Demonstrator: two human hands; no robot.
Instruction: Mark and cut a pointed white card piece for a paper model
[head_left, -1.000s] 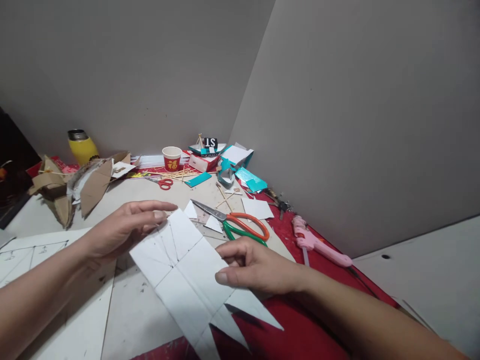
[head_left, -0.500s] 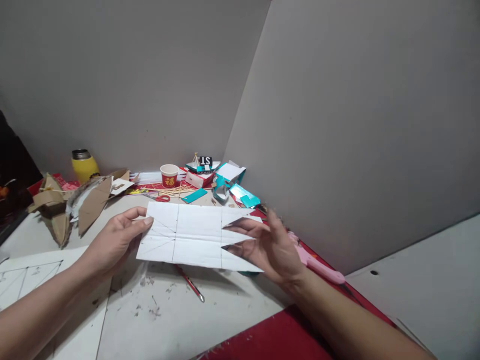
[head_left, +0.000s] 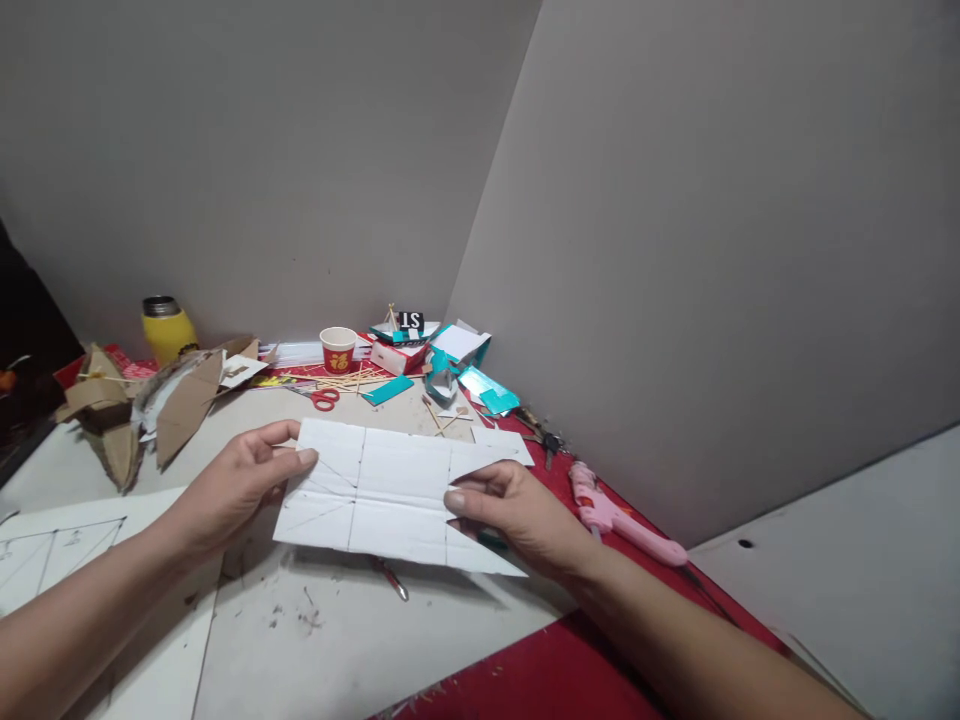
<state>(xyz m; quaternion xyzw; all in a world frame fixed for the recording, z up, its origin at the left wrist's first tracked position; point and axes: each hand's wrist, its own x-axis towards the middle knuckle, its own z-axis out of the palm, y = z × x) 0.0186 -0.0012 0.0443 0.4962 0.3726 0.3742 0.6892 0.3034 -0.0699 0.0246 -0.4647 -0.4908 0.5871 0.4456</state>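
Observation:
A white piece of card (head_left: 401,475) with pencil lines and pointed cuts at its right end is held above the table. My left hand (head_left: 240,485) pinches its left edge between thumb and fingers. At the other end my right hand (head_left: 517,515) is closed on the card's middle point, thumb on top and fingers beneath. That hand hides part of the cut end. Partly under the card lies a pencil (head_left: 394,580). A larger white sheet with drawn lines (head_left: 90,600) rests by my left forearm.
Along the back stand a yellow bottle (head_left: 169,330), cut brown cardboard (head_left: 187,410), a red paper cup (head_left: 339,352), red-handled scissors (head_left: 324,400), thin wooden sticks (head_left: 352,380) and teal card pieces (head_left: 388,390). A pink glue gun (head_left: 630,525) lies at right, beside the wall.
My right hand has closed from open fingers onto the card's cut end. The card has dropped slightly and tilted, its right side lower. My left hand keeps its pinch.

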